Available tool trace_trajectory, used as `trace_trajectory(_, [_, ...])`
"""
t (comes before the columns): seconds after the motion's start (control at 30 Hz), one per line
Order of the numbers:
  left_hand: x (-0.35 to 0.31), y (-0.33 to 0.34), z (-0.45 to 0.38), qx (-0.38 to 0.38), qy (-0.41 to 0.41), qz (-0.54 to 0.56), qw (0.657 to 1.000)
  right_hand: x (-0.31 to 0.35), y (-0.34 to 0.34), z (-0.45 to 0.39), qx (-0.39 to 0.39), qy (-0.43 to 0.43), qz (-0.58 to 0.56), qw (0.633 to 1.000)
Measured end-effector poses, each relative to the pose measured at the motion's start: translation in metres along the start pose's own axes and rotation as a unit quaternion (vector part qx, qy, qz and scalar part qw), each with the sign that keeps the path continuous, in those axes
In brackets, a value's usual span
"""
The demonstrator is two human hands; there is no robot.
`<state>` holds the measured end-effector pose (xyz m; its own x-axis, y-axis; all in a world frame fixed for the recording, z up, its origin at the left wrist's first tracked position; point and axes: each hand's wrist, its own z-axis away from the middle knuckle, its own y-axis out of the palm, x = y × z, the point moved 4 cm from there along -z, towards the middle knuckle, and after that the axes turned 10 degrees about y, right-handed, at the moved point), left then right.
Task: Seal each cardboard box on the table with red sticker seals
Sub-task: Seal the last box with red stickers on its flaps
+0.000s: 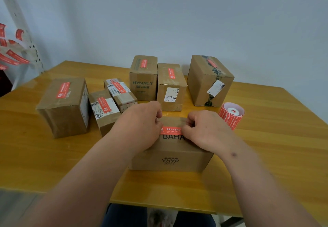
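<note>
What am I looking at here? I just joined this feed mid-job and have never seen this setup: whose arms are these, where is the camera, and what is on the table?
There is no machine here: a person works with bare hands, and the single picture comes from a wide-angle camera on their head, looking forward and down.

The left hand and right hand each pinch one end of a red sticker seal, stretched over the top of the nearest cardboard box, printed BAHA.

On the wooden table behind it stand six more boxes, each already carrying a red seal, among them the HYNAUT box and a large box with black patterned tape. To the right stands the roll of red seals. Loose red seals hang from a metal rack at far left.
</note>
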<state>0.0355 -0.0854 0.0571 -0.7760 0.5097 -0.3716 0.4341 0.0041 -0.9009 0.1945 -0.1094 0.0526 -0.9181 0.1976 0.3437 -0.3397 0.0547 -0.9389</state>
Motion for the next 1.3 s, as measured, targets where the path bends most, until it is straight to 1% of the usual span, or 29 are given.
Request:
trace_trajectory(0.23, [-0.002,0.003,0.001,0.011,0.015,-0.035,0.999,0.002,0.002,-0.002,0.007,0.018,0.033,0.999])
trace_trajectory(0.37, [0.002,0.001,0.003,0.006,0.025,-0.034,0.999,-0.006,-0.001,-0.003,0.016,0.053,0.023,0.998])
trace_trajectory(0.5, [0.016,0.002,0.006,-0.018,0.010,0.005,1.000,-0.018,-0.003,-0.003,0.012,0.077,-0.023,0.997])
trace_trajectory(0.6, [0.019,0.006,0.009,-0.038,-0.010,0.054,0.998,-0.020,0.001,-0.001,-0.030,0.086,-0.087,0.992])
trace_trajectory(0.67, [0.017,0.012,0.010,-0.044,-0.019,0.051,0.998,-0.018,0.009,0.000,-0.045,0.084,-0.093,0.991])
trace_trajectory(0.77, [0.016,0.019,0.012,-0.037,-0.028,0.021,0.999,-0.012,0.021,0.002,-0.006,0.081,-0.099,0.992])
trace_trajectory(0.87, [0.020,0.020,0.014,-0.035,-0.023,0.041,0.998,-0.014,0.020,0.001,0.042,0.085,-0.155,0.983])
trace_trajectory(0.93, [0.022,0.019,0.014,-0.027,-0.022,0.052,0.998,-0.015,0.020,0.001,0.060,0.085,-0.176,0.979])
trace_trajectory(1.0, [0.022,0.020,0.011,-0.016,-0.031,0.044,0.998,-0.013,0.022,0.001,0.052,0.089,-0.168,0.980])
trace_trajectory(1.07, [0.020,0.021,0.009,-0.003,-0.044,0.022,0.999,-0.010,0.025,0.001,0.034,0.091,-0.134,0.986])
trace_trajectory(1.13, [0.019,0.023,0.008,-0.006,-0.047,0.021,0.999,-0.010,0.025,0.001,0.032,0.090,-0.129,0.987])
trace_trajectory(1.23, [0.024,0.022,0.009,-0.015,-0.047,0.085,0.995,-0.017,0.023,0.000,0.059,0.090,-0.186,0.977])
trace_trajectory(1.3, [0.027,0.021,0.008,-0.023,-0.057,0.128,0.990,-0.018,0.022,-0.001,0.054,0.093,-0.215,0.971])
